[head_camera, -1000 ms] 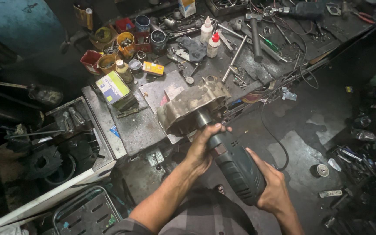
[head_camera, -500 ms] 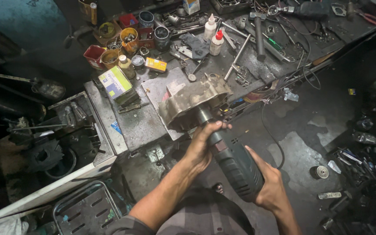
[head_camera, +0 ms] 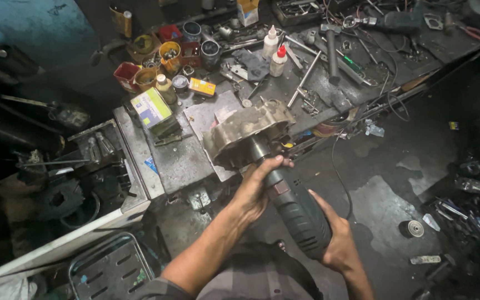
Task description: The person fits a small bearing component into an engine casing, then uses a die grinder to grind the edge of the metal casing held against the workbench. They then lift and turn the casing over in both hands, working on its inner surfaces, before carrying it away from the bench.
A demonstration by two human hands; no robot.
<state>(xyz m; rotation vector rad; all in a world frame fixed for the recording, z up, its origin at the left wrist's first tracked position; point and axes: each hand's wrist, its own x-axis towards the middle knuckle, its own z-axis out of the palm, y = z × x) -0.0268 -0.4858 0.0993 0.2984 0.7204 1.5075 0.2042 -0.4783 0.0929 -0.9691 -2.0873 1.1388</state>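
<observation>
Nearest the camera, the right hand [head_camera: 337,244] wraps the rear end of a dark grey power tool [head_camera: 298,214], palm underneath and fingers closed on the butt. A little further out, the left hand [head_camera: 254,191] is closed around the tool's neck, thumb across the top, just behind the working end. The tool's long axis runs from lower right, by the body, up and to the left, away from the person.

Its nose meets a dirty metal engine casing [head_camera: 248,133], which lies straight ahead of the left hand and touches or nearly touches the tool head; the contact itself is hidden by the casing's rim, so what bit is fitted cannot be told. The casing sits at the near edge of the desk [head_camera: 179,161], partly overhanging it. The left hand is clearly the nearer one to the casing.

Beyond lie a green and white box [head_camera: 151,108], two small white bottles [head_camera: 274,53], coloured cups of small parts [head_camera: 170,55] and a hammer [head_camera: 331,50].
</observation>
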